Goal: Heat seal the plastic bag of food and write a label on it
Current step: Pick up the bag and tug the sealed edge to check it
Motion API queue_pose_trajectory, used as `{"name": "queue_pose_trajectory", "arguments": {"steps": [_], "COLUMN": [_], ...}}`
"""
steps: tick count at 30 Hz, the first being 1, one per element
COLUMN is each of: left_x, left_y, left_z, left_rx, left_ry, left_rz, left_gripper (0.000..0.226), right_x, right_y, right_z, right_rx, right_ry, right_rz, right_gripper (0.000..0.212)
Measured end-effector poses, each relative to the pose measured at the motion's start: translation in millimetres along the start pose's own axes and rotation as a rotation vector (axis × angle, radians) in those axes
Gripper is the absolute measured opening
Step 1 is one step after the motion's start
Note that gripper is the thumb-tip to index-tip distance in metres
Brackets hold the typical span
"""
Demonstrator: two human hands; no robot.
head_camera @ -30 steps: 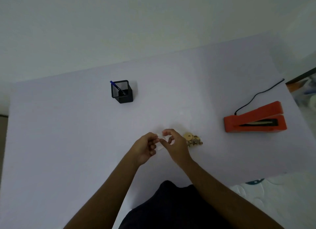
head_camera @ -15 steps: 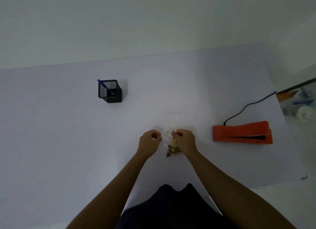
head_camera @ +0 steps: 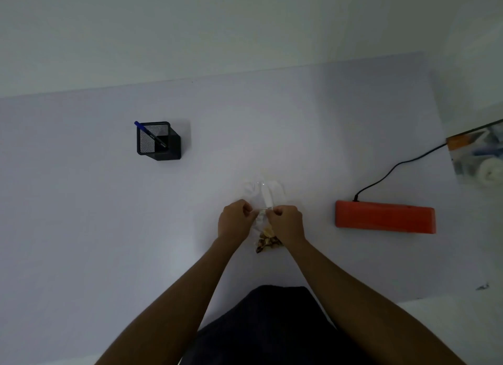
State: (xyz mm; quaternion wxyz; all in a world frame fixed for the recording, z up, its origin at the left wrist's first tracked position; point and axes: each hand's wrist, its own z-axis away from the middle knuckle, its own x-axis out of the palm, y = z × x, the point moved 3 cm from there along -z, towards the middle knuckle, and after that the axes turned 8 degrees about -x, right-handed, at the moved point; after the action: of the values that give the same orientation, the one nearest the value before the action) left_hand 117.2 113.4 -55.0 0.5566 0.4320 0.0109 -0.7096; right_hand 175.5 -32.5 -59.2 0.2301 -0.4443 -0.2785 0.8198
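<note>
The two hands meet over the middle of the white bench [head_camera: 81, 228], and both have their fingers curled in tight, pinching one clear plastic bag [head_camera: 265, 196]. The left hand [head_camera: 234, 219] pinches the bag on its left side and the right hand [head_camera: 286, 223] pinches it on the right side, partway along the bag. The food [head_camera: 265, 240], a little heap of brown and tan bits, sits at the near end of the bag, close to the person, and the empty see-through part lies flat on the bench past the fingers. It looks like the step now is getting the bag ready to seal. To do it well, push the food down to the near end, squeeze the air out, and smooth the open end so it has no wrinkles. A flat, clean edge should seal better than a bunched one. Keep crumbs away from the part that will be pressed. Then carry the open end over to the orange heat sealer [head_camera: 385, 219], which sits well apart on the right with one black cord [head_camera: 392, 171] going off the bench. Now count: one bag, one sealer, one black mesh pen cup [head_camera: 159, 141] far on the left, and one blue pen [head_camera: 141, 127] inside it for the label.
</note>
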Motion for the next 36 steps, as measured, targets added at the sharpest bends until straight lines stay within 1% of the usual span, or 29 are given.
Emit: {"name": "queue_pose_trajectory", "arguments": {"steps": [4, 9, 16, 26, 29, 33, 35, 36], "left_x": [0, 2, 3, 3, 3, 3, 3, 3], "left_y": [5, 10, 15, 16, 16, 16, 15, 15], "left_z": [-5, -7, -7, -4, -4, -4, -5, -6], "left_rx": [0.004, -0.049, -0.084, -0.078, -0.082, -0.071, -0.074, -0.076], "left_ry": [-0.001, 0.011, 0.039, 0.051, 0.052, 0.053, 0.051, 0.051], "left_rz": [-0.034, -0.077, -0.128, -0.132, -0.127, -0.123, -0.124, -0.126], "left_gripper": [0.017, 0.027, 0.026, 0.025, 0.026, 0.025, 0.025, 0.025], "right_x": [0, 2, 2, -6, -10, -10, -10, -11], "right_y": [1, 2, 1, 3, 5, 2, 2, 2], "right_z": [-2, -3, -4, -1, 0, 1, -3, -5], "right_rx": [0.027, 0.051, 0.045, 0.072, 0.084, 0.102, 0.116, 0.122], "right_ry": [0.010, 0.013, 0.004, 0.006, 0.032, 0.040, 0.041, 0.040], "right_rz": [-0.010, -0.018, 0.012, 0.107, 0.090, 0.089, 0.110, 0.113], "right_gripper": [0.047, 0.045, 0.044, 0.025, 0.033, 0.058, 0.064, 0.063]}}
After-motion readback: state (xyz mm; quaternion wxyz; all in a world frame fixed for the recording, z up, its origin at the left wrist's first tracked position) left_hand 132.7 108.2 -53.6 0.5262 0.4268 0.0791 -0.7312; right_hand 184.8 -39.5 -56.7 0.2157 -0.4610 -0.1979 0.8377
